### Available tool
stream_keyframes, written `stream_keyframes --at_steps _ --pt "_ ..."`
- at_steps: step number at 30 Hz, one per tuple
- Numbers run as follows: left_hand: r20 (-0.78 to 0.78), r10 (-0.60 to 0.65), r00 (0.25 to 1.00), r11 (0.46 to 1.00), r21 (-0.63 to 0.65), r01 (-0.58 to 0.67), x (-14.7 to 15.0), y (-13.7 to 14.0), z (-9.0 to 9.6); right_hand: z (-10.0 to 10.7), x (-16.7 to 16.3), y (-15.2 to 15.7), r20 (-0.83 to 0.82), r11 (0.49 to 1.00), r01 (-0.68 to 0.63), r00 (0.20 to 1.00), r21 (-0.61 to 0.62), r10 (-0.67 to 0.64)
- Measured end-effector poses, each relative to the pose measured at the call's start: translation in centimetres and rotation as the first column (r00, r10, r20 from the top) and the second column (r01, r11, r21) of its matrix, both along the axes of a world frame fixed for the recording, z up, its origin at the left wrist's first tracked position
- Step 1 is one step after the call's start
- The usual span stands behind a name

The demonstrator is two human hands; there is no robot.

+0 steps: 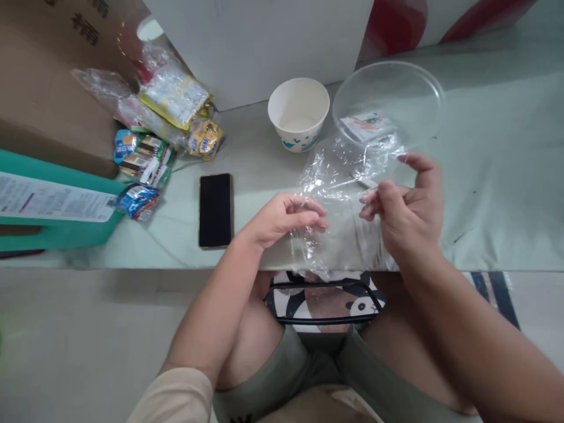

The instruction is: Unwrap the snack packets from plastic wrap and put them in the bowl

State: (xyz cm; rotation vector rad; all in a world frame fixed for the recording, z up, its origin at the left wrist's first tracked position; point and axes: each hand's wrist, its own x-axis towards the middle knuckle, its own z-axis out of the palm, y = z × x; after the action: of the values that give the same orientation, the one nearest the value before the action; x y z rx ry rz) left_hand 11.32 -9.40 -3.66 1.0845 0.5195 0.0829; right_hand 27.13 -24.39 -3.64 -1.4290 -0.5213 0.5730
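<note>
A crinkled clear plastic bag (341,226) lies in front of me, its lower end reaching the table's front edge. My left hand (293,218) is at the bag's left side, with fingers loosely curved and a gap between thumb and forefinger. On the other side, my right hand (412,211) pinches the bag between thumb and curled fingers, its forefinger raised apart. A small white strip (369,183) shows by the right thumb. Beyond the bag stand a white paper bowl (299,114) with a blue-green pattern and a round clear plastic lid (434,88), with a printed packet (368,125) there.
A black phone (215,210) lies left of my left hand. Several snack packets (145,155) are piled beside a cardboard box (48,88) and a green holder (88,235). A white box (264,47) stands at the back. The table's edge (145,264) runs above my lap.
</note>
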Motion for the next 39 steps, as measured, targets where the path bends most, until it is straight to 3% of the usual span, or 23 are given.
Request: stream_keyframes --at_steps 2,4,6,7,11,12,13,15,17,20,24,26,28,30,33,36,39 --pt "0.02 0.006 1.0 0.996 0.083 -0.008 -0.3 -0.2 -0.1 0.3 -0.1 -0.4 0.042 0.998 0.0 0.999 0.056 -0.002" --pt "0.093 0.114 0.989 0.974 0.184 -0.129 -0.6 -0.2 -0.2 0.3 -0.2 -0.6 0.123 0.994 -0.057 0.991 0.096 0.045" --pt "0.192 0.208 0.959 0.906 0.332 -0.263 -0.9 -0.1 -0.4 -0.1 -0.2 -0.7 0.267 0.982 -0.148 0.957 0.115 0.113" --pt "0.254 0.242 0.936 0.843 0.422 -0.333 -1.2 0.0 -0.5 -0.4 -0.2 -0.6 0.353 0.976 -0.183 0.926 0.12 0.131" --pt "0.46 0.306 0.834 0.49 0.675 -0.552 -2.2 0.5 -0.7 -1.7 -0.1 -0.3 0.587 0.967 -0.2 0.807 0.158 0.071" --pt "0.474 0.286 0.833 0.451 0.701 -0.553 -2.4 0.6 -0.8 -1.9 -0.1 -0.2 0.602 0.965 -0.208 0.795 0.159 0.072" --pt "0.475 0.25 0.844 0.445 0.718 -0.536 -2.6 0.8 -0.8 -2.0 -0.1 -0.1 0.609 0.961 -0.23 0.788 0.156 0.09" --pt "0.478 0.147 0.866 0.484 0.729 -0.484 -2.7 1.0 -0.7 -2.0 -0.2 0.0 0.622 0.949 -0.278 0.773 0.151 0.127" --pt "0.498 0.087 0.863 0.514 0.72 -0.467 -2.6 1.0 -0.4 -1.7 -0.4 0.0 0.642 0.957 -0.244 0.762 0.158 0.088" --pt "0.451 0.185 0.873 0.56 0.681 -0.471 -2.5 0.4 0.3 -0.9 -0.9 -0.2 0.602 0.986 -0.078 0.798 0.15 -0.029" --pt "0.331 0.332 0.883 0.747 0.48 -0.46 -2.5 -0.6 1.4 -0.1 -1.5 -0.8 0.464 0.993 -0.001 0.884 0.119 -0.054" --pt "0.274 0.358 0.892 0.838 0.328 -0.437 -2.3 -0.9 1.9 0.0 -1.6 -0.8 0.412 0.992 -0.01 0.91 0.128 -0.044" --pt "0.197 0.367 0.909 0.895 0.192 -0.403 -2.0 -0.9 2.1 -0.1 -1.6 -0.5 0.351 0.986 -0.055 0.936 0.157 -0.003" --pt "0.146 0.373 0.916 0.916 0.101 -0.388 -1.5 -0.8 2.2 -0.6 -1.5 0.0 0.251 0.981 -0.105 0.966 0.162 0.062" --pt "0.082 0.411 0.908 0.909 0.045 -0.415 -0.6 -0.3 1.8 -1.7 -1.3 0.8 0.027 0.984 -0.168 0.986 0.053 0.166" --pt "-0.002 0.517 0.856 0.855 0.055 -0.516 0.0 0.4 1.1 -2.4 -0.9 1.1 -0.131 0.979 -0.199 0.972 -0.03 0.194" --pt "-0.049 0.569 0.821 0.82 -0.029 -0.571 0.2 1.0 0.6 -2.4 -0.6 1.2 -0.151 0.988 -0.155 0.977 -0.015 0.152"
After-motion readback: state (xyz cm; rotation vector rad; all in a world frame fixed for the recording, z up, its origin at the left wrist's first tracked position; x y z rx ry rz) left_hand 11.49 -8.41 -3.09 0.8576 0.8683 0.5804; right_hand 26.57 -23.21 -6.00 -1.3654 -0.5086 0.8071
